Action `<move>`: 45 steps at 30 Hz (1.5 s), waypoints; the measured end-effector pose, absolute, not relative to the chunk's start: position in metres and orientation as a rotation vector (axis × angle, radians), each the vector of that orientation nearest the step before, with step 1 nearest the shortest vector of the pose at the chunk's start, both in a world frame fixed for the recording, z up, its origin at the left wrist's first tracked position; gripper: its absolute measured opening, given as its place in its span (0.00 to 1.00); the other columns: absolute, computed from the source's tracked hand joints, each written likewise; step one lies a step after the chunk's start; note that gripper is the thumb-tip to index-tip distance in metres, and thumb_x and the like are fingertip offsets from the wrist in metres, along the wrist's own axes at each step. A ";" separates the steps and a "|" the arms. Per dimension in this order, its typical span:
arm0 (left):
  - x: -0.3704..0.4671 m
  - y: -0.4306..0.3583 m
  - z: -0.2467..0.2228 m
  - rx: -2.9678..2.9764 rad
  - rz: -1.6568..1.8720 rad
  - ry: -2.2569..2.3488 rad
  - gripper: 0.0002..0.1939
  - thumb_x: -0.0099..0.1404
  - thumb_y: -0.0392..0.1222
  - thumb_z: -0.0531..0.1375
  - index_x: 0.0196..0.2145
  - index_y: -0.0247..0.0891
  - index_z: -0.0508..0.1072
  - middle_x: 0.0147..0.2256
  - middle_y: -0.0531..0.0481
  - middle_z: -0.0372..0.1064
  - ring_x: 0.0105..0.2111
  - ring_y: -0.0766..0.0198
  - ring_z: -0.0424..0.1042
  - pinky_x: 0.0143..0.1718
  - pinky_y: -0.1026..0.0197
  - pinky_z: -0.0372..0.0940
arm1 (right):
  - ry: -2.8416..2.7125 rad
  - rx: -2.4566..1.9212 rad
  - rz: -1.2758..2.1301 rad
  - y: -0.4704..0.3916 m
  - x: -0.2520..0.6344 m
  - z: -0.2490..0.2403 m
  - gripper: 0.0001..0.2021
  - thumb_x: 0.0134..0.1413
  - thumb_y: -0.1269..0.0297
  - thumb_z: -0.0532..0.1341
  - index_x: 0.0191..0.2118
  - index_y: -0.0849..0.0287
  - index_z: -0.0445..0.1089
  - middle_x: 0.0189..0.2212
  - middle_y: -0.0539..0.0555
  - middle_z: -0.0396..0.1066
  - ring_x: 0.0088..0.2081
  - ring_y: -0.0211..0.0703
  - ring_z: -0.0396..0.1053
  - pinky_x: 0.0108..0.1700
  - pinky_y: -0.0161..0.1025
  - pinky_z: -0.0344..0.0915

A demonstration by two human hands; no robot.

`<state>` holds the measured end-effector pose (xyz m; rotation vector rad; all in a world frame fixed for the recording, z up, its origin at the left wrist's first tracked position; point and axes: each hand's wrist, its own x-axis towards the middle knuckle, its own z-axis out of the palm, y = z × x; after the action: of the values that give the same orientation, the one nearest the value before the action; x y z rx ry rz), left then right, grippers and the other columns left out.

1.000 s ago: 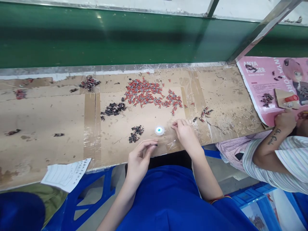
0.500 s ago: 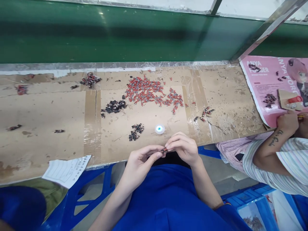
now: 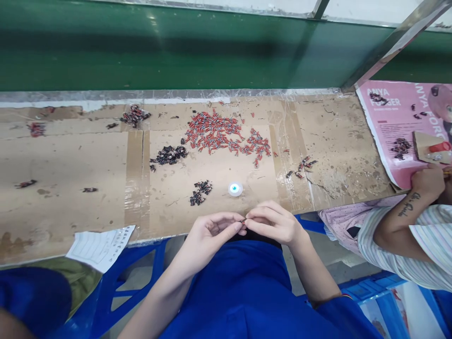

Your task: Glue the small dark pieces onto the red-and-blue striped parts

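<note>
Between the fingertips of both hands is a small red and black part (image 3: pixel 243 222), mostly covered by the fingers. My left hand (image 3: pixel 216 231) pinches it from the left, thumb against forefinger. From the right, my right hand (image 3: pixel 274 221) closes its fingertips on the same part. Just beyond my hands on the cardboard lies a small round white disc (image 3: pixel 235 189) with a blue centre. A small cluster of dark parts (image 3: pixel 200 192) is to its left. Farther back are a wide pile of small red parts (image 3: pixel 213 132) and a heap of black parts (image 3: pixel 169 155).
Cardboard (image 3: pixel 226 174) with tape strips covers the bench. A paper sheet (image 3: pixel 100 247) overhangs the front edge at left. On the right, a co-worker's hand (image 3: pixel 427 183) is beside a pink poster (image 3: pixel 384 136). A green panel (image 3: pixel 176 52) runs behind. A blue stool (image 3: pixel 120 287) stands below.
My right hand's fingers have closed farther over the small part, hiding more of it. The view has shifted slightly. The piles on the cardboard look the same.
</note>
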<state>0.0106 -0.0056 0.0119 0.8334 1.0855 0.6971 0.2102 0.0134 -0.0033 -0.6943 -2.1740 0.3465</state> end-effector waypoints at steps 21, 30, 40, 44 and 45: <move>0.025 -0.015 0.002 1.266 0.889 1.366 0.07 0.62 0.42 0.60 0.35 0.38 0.77 0.32 0.48 0.78 0.32 0.62 0.77 0.36 0.62 0.72 | -1.113 -1.290 1.258 -0.017 0.178 -0.011 0.06 0.48 0.70 0.69 0.34 0.53 0.82 0.32 0.52 0.81 0.32 0.44 0.80 0.35 0.37 0.80; 0.032 -0.024 -0.003 1.570 0.980 1.388 0.13 0.67 0.41 0.58 0.48 0.39 0.71 0.39 0.47 0.79 0.38 0.61 0.79 0.41 0.60 0.74 | -1.090 -1.327 1.119 -0.011 0.189 -0.015 0.04 0.45 0.69 0.69 0.29 0.54 0.80 0.28 0.51 0.80 0.29 0.41 0.78 0.34 0.36 0.77; -0.051 0.033 -0.020 1.986 0.885 1.945 0.13 0.70 0.44 0.53 0.37 0.42 0.77 0.39 0.46 0.78 0.42 0.53 0.74 0.47 0.50 0.67 | -1.253 -1.906 0.104 0.027 0.254 -0.047 0.12 0.54 0.59 0.63 0.40 0.58 0.78 0.39 0.61 0.77 0.41 0.52 0.75 0.46 0.53 0.73; -0.063 0.059 -0.032 2.050 0.687 1.771 0.14 0.69 0.45 0.53 0.36 0.42 0.78 0.38 0.46 0.78 0.41 0.52 0.73 0.46 0.50 0.66 | -1.508 -1.702 0.164 0.025 0.223 -0.041 0.19 0.54 0.55 0.66 0.50 0.57 0.74 0.47 0.63 0.72 0.51 0.56 0.70 0.54 0.56 0.69; -0.063 0.062 -0.034 2.049 0.640 1.736 0.14 0.68 0.45 0.53 0.36 0.42 0.78 0.38 0.46 0.78 0.41 0.51 0.73 0.47 0.50 0.66 | -1.604 -1.628 0.296 0.025 0.212 -0.041 0.22 0.54 0.54 0.66 0.53 0.56 0.72 0.49 0.62 0.72 0.52 0.56 0.69 0.54 0.56 0.69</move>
<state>-0.0626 0.0625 -0.0340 2.0493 1.7364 0.6405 0.2120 0.0245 -0.0407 -1.6278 -1.6040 0.2963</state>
